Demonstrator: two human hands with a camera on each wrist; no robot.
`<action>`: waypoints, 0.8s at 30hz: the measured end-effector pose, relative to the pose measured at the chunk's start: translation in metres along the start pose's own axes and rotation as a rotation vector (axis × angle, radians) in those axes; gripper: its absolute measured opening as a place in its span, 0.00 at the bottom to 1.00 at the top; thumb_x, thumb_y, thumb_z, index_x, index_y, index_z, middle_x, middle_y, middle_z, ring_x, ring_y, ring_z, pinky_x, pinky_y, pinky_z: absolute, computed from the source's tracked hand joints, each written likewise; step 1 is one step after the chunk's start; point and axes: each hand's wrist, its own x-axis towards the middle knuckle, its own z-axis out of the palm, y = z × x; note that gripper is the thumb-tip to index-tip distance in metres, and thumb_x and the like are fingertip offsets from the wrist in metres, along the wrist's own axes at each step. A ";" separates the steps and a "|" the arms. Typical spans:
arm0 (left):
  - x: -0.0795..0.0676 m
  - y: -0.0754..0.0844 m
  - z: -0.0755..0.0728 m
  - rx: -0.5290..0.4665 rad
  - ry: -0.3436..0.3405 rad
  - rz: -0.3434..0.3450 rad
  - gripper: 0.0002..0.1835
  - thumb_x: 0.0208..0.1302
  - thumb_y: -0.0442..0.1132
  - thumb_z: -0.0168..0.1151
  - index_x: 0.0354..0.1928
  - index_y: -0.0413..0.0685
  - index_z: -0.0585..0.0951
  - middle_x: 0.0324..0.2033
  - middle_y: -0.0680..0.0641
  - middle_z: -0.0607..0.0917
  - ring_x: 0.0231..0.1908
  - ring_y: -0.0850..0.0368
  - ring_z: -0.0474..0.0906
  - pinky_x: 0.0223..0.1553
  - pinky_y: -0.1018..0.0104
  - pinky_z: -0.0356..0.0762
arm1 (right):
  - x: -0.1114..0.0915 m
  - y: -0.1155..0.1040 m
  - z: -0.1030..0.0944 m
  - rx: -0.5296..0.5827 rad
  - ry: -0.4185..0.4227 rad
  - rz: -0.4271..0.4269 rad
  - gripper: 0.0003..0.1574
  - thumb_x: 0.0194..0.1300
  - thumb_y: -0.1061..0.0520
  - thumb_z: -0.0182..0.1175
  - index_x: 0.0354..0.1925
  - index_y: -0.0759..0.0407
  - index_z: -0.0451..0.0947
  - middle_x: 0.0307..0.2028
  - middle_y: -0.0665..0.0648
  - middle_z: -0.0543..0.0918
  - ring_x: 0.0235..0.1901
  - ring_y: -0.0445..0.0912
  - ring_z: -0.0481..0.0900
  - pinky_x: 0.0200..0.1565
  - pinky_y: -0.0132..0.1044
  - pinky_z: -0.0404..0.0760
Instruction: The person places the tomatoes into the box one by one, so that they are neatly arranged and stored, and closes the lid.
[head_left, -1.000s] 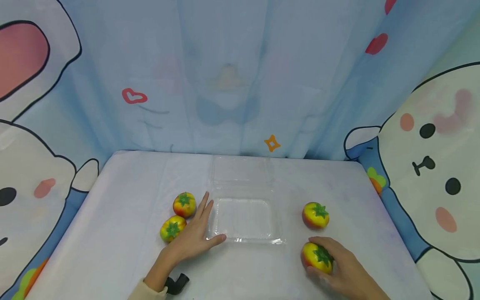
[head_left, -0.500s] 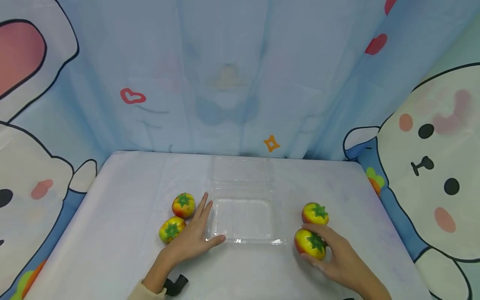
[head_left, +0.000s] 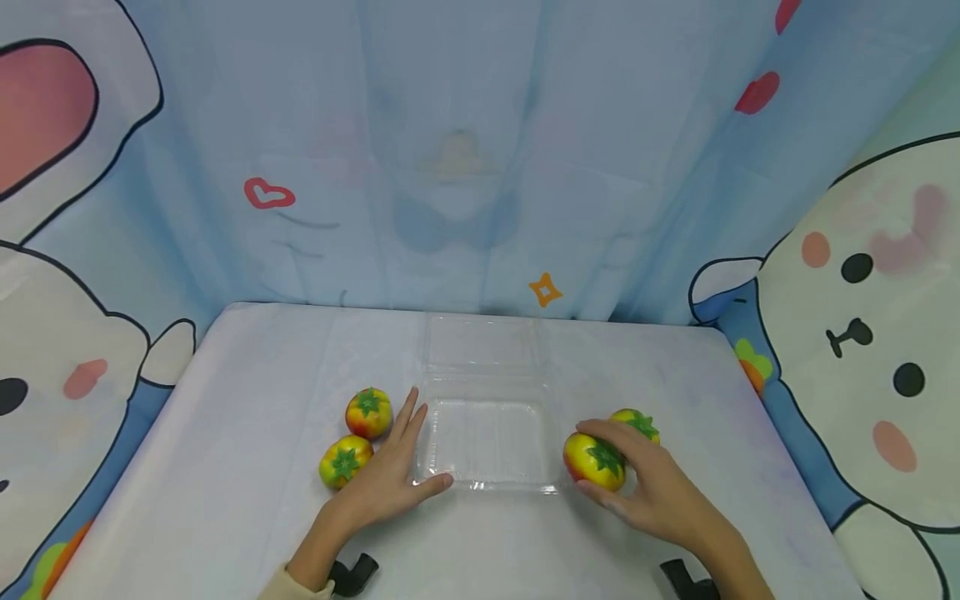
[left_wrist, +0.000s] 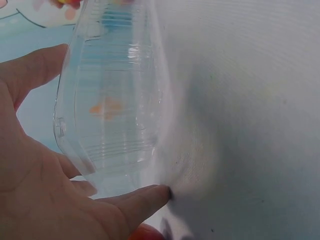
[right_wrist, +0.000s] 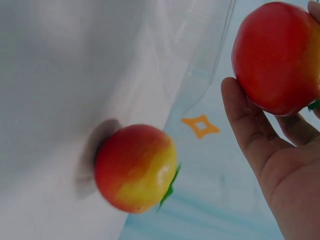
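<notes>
My right hand (head_left: 660, 492) grips a red-and-yellow fruit with a green star-shaped top (head_left: 592, 461). It holds this fruit just right of a clear plastic clamshell container (head_left: 487, 450), whose lid is folded back. In the right wrist view, the fingers support the fruit's red side (right_wrist: 275, 55). A similar second fruit (head_left: 643, 423) rests behind that hand, partly covered by it. At the container's left edge my left hand (head_left: 386, 475) lies with straight fingers, its thumb by the front-left corner. In the left wrist view, fingers touch the clear wall (left_wrist: 110, 120).
Two more such fruits, a rear one (head_left: 368, 412) and a front one (head_left: 345, 461), sit left of my left hand. A white cloth (head_left: 247, 433) covers the table. Behind it hangs a blue curtain (head_left: 450, 250) with cartoon prints. Black pieces (head_left: 354, 575) show at both wrists.
My right hand has carried its fruit left and away from me, from the table's front right to the container's right side. My left hand stays in place.
</notes>
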 end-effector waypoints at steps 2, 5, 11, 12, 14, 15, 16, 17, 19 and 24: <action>0.000 0.000 0.000 0.000 0.000 -0.001 0.58 0.68 0.62 0.68 0.86 0.42 0.47 0.87 0.52 0.30 0.86 0.37 0.44 0.75 0.31 0.67 | 0.004 -0.001 0.001 0.011 -0.005 -0.007 0.41 0.59 0.44 0.80 0.68 0.39 0.76 0.65 0.46 0.82 0.61 0.47 0.82 0.61 0.57 0.86; 0.000 0.000 0.001 0.003 0.001 -0.002 0.58 0.68 0.62 0.68 0.86 0.43 0.47 0.87 0.51 0.30 0.86 0.37 0.44 0.74 0.31 0.67 | 0.010 -0.003 0.003 0.014 -0.013 -0.015 0.41 0.60 0.41 0.79 0.68 0.37 0.76 0.65 0.45 0.82 0.62 0.48 0.81 0.62 0.58 0.85; 0.000 0.000 0.001 0.007 0.008 0.000 0.58 0.68 0.61 0.68 0.86 0.42 0.47 0.87 0.49 0.31 0.86 0.37 0.45 0.75 0.31 0.67 | 0.019 -0.007 0.009 0.032 -0.013 -0.062 0.42 0.58 0.42 0.81 0.68 0.34 0.76 0.65 0.41 0.81 0.63 0.44 0.81 0.62 0.54 0.87; 0.000 0.000 0.001 0.007 0.008 -0.002 0.58 0.68 0.61 0.68 0.86 0.43 0.47 0.87 0.50 0.31 0.86 0.38 0.45 0.74 0.31 0.67 | 0.020 -0.008 0.010 0.039 -0.013 -0.069 0.43 0.57 0.42 0.81 0.68 0.34 0.76 0.65 0.41 0.81 0.63 0.43 0.80 0.61 0.53 0.87; -0.001 0.000 0.001 0.007 0.011 -0.004 0.58 0.68 0.61 0.68 0.86 0.43 0.48 0.87 0.50 0.31 0.86 0.38 0.45 0.74 0.31 0.67 | 0.023 -0.009 0.012 0.054 -0.017 -0.075 0.43 0.57 0.43 0.81 0.68 0.33 0.75 0.65 0.40 0.81 0.63 0.42 0.80 0.60 0.50 0.88; -0.001 0.000 0.001 0.007 0.012 -0.005 0.58 0.67 0.61 0.68 0.86 0.43 0.48 0.87 0.50 0.31 0.86 0.38 0.45 0.74 0.31 0.67 | 0.025 -0.009 0.014 0.060 -0.019 -0.077 0.44 0.57 0.43 0.81 0.68 0.33 0.75 0.65 0.41 0.81 0.62 0.42 0.80 0.60 0.48 0.88; -0.001 0.000 0.001 0.005 0.013 -0.005 0.58 0.67 0.61 0.68 0.86 0.43 0.47 0.87 0.50 0.31 0.86 0.38 0.45 0.74 0.31 0.67 | 0.026 -0.010 0.015 0.064 -0.021 -0.078 0.44 0.57 0.43 0.81 0.68 0.33 0.75 0.65 0.41 0.81 0.62 0.42 0.80 0.59 0.47 0.88; -0.001 -0.001 0.001 0.003 0.014 -0.003 0.58 0.68 0.61 0.68 0.86 0.43 0.48 0.87 0.50 0.32 0.86 0.38 0.45 0.74 0.30 0.67 | 0.027 -0.010 0.016 0.068 -0.023 -0.080 0.44 0.57 0.44 0.81 0.69 0.34 0.75 0.65 0.41 0.81 0.62 0.42 0.81 0.59 0.46 0.89; 0.000 -0.001 0.002 0.000 0.015 -0.003 0.58 0.68 0.61 0.68 0.86 0.43 0.48 0.87 0.50 0.31 0.86 0.38 0.45 0.74 0.30 0.67 | 0.030 -0.010 0.019 0.083 -0.028 -0.082 0.44 0.57 0.45 0.82 0.68 0.34 0.75 0.65 0.42 0.81 0.62 0.42 0.81 0.59 0.46 0.89; 0.001 0.000 0.002 -0.008 0.018 -0.004 0.58 0.68 0.61 0.69 0.86 0.44 0.48 0.87 0.52 0.31 0.86 0.37 0.45 0.74 0.31 0.67 | 0.035 -0.011 0.024 0.099 -0.046 -0.101 0.44 0.57 0.47 0.82 0.69 0.35 0.74 0.67 0.43 0.81 0.65 0.45 0.81 0.63 0.54 0.86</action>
